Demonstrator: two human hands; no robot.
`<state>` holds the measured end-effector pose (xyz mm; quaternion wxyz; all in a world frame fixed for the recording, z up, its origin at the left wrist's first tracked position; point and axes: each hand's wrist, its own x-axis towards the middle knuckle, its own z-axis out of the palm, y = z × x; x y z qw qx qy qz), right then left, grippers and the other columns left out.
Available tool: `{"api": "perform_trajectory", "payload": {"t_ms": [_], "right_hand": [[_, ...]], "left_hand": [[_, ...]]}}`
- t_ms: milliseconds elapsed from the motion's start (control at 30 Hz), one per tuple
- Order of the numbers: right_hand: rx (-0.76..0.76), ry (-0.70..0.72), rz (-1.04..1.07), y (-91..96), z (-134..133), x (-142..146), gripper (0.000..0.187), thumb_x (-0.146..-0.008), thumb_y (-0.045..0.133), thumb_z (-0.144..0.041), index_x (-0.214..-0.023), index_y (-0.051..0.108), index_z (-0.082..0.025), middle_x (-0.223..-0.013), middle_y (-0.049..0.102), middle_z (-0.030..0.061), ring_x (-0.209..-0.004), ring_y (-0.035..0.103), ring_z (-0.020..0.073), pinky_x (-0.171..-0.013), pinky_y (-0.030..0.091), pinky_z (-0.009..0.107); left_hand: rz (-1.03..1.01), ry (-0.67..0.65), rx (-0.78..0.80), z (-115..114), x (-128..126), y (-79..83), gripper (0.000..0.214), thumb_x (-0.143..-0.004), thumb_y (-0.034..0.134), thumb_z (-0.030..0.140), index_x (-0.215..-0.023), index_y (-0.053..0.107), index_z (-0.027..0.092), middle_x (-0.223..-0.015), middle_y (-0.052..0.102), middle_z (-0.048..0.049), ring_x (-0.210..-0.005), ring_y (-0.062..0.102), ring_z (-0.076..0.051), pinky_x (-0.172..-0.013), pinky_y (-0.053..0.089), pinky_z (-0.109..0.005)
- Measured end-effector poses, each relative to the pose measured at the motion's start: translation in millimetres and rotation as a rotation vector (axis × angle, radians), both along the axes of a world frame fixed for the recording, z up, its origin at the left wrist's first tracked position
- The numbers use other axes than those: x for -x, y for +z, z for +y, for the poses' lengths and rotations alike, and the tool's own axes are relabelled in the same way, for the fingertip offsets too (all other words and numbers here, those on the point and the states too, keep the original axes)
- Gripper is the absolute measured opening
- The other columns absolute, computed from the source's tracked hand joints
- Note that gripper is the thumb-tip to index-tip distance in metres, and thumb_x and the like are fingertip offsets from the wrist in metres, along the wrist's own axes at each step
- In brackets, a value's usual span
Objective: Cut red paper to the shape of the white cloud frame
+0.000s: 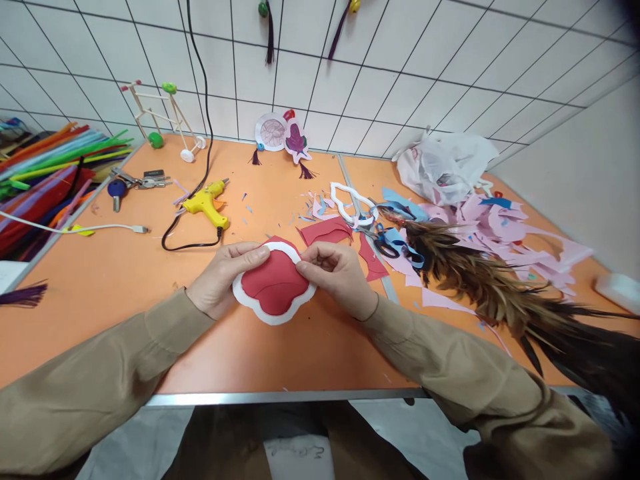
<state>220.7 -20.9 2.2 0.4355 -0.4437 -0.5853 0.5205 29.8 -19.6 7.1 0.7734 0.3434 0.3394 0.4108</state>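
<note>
Between my hands is a red paper cutout with a wavy white border [275,289], held above the orange table near its front edge. My left hand [221,277] pinches its upper left side, thumb on top. At the upper right side, my right hand [341,275] grips the border between thumb and fingers. A bit of red paper sticks out behind the top of the white border. Just beyond my right hand lie red paper scraps [327,231] and a pair of scissors [383,243] with dark handles. The fingers under the cutout are hidden.
A yellow glue gun [207,205] with its black cord lies at left, near keys [120,188] and a white cable [100,227]. Coloured pipe cleaners [55,160] fill the far left. Pink scraps [493,227], a feather duster [465,273] and a plastic bag [443,163] crowd the right.
</note>
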Motion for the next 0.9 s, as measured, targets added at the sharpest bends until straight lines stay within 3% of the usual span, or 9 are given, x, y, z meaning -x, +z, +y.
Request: {"api": "perform_trajectory", "payload": {"t_ms": [133,267,433,900], "right_hand": [[-0.039,-0.049,0.011,-0.6,0.5,0.1,0.022,-0.068,0.067,-0.034,-0.059,0.054,-0.019,-0.051,0.049,-0.0040,-0.046,0.041,0.0082,-0.045,0.034,0.023],[-0.071,-0.121,-0.023,-3.4,2.1,-1.7,0.022,-0.069,0.067,-0.035,-0.060,0.053,-0.020,-0.051,0.048,-0.0037,-0.046,0.040,0.0086,-0.044,0.033,0.024],[-0.091,-0.163,-0.036,-7.2,1.7,-1.4,0.023,-0.070,0.067,-0.035,-0.061,0.052,-0.020,-0.052,0.048,-0.0035,-0.046,0.040,0.0089,-0.044,0.032,0.024],[-0.052,-0.162,0.023,-9.6,-3.5,6.3,0.020,-0.069,0.066,-0.034,-0.061,0.054,-0.020,-0.053,0.050,-0.0035,-0.048,0.041,0.0091,-0.046,0.037,0.024]], "left_hand": [[-0.137,0.016,0.029,1.0,-1.4,-2.1,0.030,-0.075,0.072,0.045,-0.074,0.074,0.015,-0.070,0.073,-0.0062,-0.064,0.066,-0.018,-0.062,0.052,-0.027],[-0.102,0.018,0.013,1.0,-2.2,-3.3,0.038,-0.080,0.064,0.050,-0.089,0.075,0.015,-0.082,0.076,-0.0097,-0.080,0.069,-0.026,-0.072,0.052,-0.034],[-0.052,0.066,0.004,2.1,-2.6,-6.8,0.020,-0.074,0.075,0.035,-0.079,0.076,0.015,-0.075,0.075,-0.0068,-0.067,0.065,-0.018,-0.066,0.051,-0.027],[0.006,0.213,-0.059,-6.8,-10.7,-7.8,0.024,-0.069,0.082,0.032,-0.082,0.075,0.013,-0.071,0.075,-0.0070,-0.060,0.066,-0.015,-0.060,0.052,-0.024]]}}
